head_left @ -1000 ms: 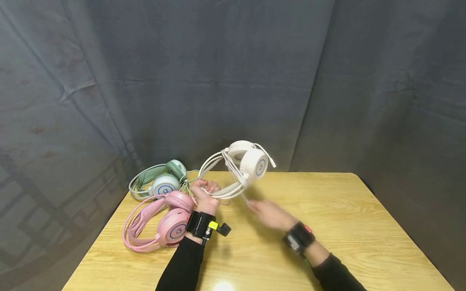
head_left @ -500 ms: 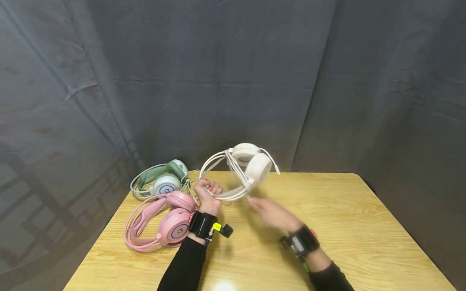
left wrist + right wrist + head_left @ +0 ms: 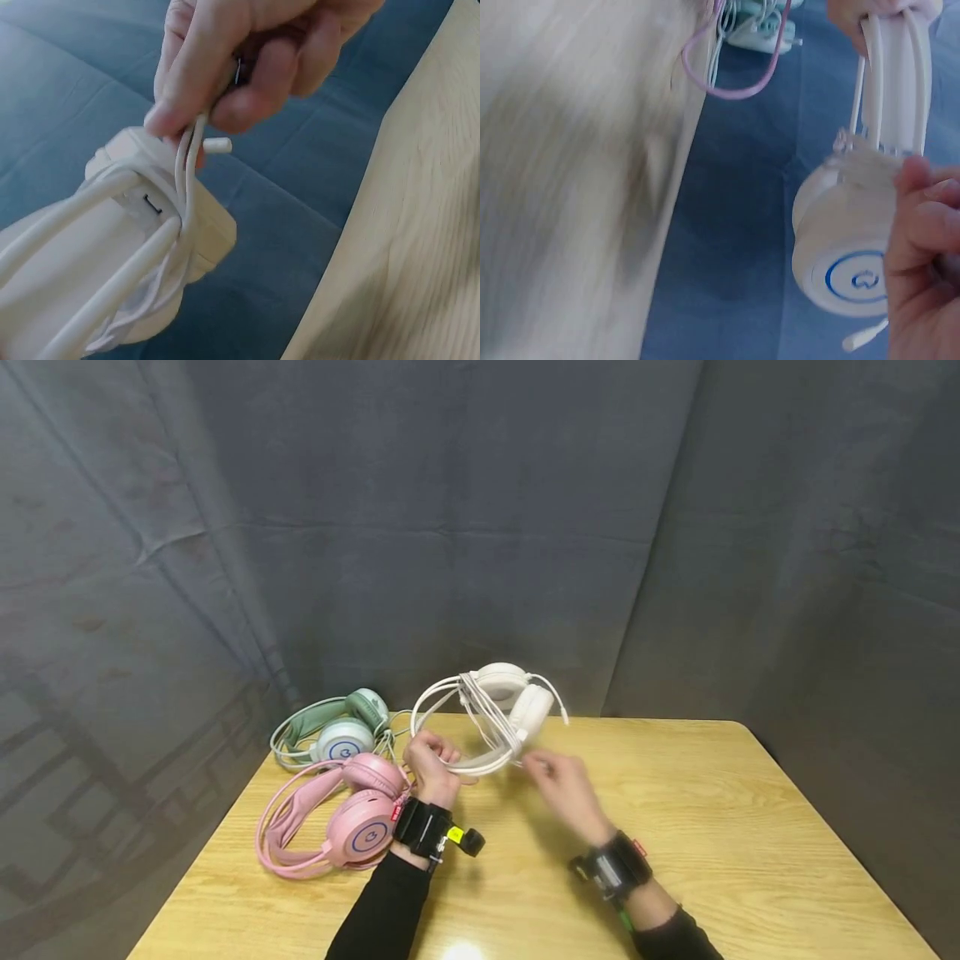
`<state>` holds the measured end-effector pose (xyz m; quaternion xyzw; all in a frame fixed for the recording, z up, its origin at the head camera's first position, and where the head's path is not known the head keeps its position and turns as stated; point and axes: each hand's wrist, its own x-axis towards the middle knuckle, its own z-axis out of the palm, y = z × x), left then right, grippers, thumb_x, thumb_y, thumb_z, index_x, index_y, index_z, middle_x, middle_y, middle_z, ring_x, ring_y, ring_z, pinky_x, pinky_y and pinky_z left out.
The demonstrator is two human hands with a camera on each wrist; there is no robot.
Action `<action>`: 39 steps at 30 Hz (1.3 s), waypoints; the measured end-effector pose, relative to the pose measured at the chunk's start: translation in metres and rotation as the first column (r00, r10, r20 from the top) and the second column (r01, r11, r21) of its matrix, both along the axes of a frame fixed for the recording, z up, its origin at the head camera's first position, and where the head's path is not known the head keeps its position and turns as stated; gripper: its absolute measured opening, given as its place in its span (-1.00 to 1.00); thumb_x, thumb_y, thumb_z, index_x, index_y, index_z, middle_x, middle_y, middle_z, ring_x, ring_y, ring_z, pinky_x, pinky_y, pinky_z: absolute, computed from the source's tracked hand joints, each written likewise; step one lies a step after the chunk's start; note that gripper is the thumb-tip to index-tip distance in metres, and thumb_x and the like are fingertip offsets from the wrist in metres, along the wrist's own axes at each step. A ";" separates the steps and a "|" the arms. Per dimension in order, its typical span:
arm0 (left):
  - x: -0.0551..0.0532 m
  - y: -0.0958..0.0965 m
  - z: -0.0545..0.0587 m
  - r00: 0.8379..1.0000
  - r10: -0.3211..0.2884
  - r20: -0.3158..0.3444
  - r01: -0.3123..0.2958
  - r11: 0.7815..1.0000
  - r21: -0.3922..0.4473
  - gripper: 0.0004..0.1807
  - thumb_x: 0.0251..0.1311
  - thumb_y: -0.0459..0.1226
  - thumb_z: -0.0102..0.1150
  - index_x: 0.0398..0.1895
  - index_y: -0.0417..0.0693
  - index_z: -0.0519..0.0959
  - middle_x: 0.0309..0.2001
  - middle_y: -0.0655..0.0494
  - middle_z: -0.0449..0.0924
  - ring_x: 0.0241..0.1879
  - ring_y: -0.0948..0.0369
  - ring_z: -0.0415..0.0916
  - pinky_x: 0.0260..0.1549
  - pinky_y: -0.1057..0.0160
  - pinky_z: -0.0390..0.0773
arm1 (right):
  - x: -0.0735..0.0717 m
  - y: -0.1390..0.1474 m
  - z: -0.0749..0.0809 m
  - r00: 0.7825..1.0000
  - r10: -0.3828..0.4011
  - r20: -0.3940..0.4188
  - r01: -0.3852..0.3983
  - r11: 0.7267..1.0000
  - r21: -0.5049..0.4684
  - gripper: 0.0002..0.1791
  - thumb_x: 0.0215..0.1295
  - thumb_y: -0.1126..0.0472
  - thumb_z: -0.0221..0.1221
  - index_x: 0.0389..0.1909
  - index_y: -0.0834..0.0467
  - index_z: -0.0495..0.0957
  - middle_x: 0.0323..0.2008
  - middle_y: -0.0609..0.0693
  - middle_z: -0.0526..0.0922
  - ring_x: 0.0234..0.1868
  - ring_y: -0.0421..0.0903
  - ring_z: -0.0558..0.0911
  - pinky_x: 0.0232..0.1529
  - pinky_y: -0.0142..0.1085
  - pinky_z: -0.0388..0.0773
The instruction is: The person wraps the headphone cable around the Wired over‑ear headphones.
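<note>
My left hand grips the headband of a white headset, held up over the table. Its ear cups point away to the right, and a thin microphone boom sticks out beyond them. White cable runs in several turns across the open middle of the headset, from one side of the band to the other. In the left wrist view, my right hand pinches strands of that cable beside an ear cup. A blue ring logo marks the ear cup in the right wrist view.
A pink headset lies on the wooden table, left of my left forearm. Behind it is a green and white headset with its cable bundled. Grey cloth hangs around the table's back and sides.
My right hand has risen slightly toward the headset's near side, still with the cable. The white headset has turned a little, so its ear cup logo no longer faces the head camera.
</note>
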<state>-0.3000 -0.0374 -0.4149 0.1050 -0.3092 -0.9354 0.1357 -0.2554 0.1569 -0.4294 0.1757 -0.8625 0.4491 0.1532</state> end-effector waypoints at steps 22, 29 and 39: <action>0.013 0.023 -0.007 1.000 0.018 0.010 -0.017 0.997 -0.078 -0.75 -0.19 -0.52 -0.25 -0.69 0.05 0.18 -0.83 0.26 0.09 -0.82 0.32 -0.01 -0.80 0.37 0.06 | 0.003 -0.012 -0.006 1.000 -0.010 0.001 0.010 0.956 -0.293 -0.70 0.32 0.33 0.19 0.06 0.21 0.61 -0.19 0.05 0.61 -0.43 0.05 0.60 -0.45 -0.31 0.64; 0.014 0.029 -0.002 1.000 -0.006 0.001 0.006 0.997 -0.077 -0.76 -0.14 -0.52 -0.25 -0.61 0.04 0.19 -0.81 0.27 0.09 -0.81 0.32 0.01 -0.79 0.37 0.09 | -0.008 -0.010 -0.014 0.873 -0.143 -0.466 0.034 0.972 -0.234 -0.71 0.05 0.42 0.37 -0.15 0.28 0.68 -0.29 0.11 0.68 -0.45 -0.08 0.64 -0.41 -0.52 0.59; 0.017 0.031 -0.002 0.998 -0.027 0.059 0.028 0.999 -0.015 -0.73 -0.18 -0.51 -0.25 -0.73 0.08 0.17 -0.81 0.27 0.07 -0.79 0.31 0.01 -0.75 0.36 0.12 | -0.009 -0.013 -0.016 0.689 -0.142 -0.711 0.190 0.982 -0.012 -0.71 -0.10 0.51 0.38 -0.27 0.27 0.71 -0.25 0.13 0.69 -0.21 0.05 0.65 -0.12 -0.21 0.65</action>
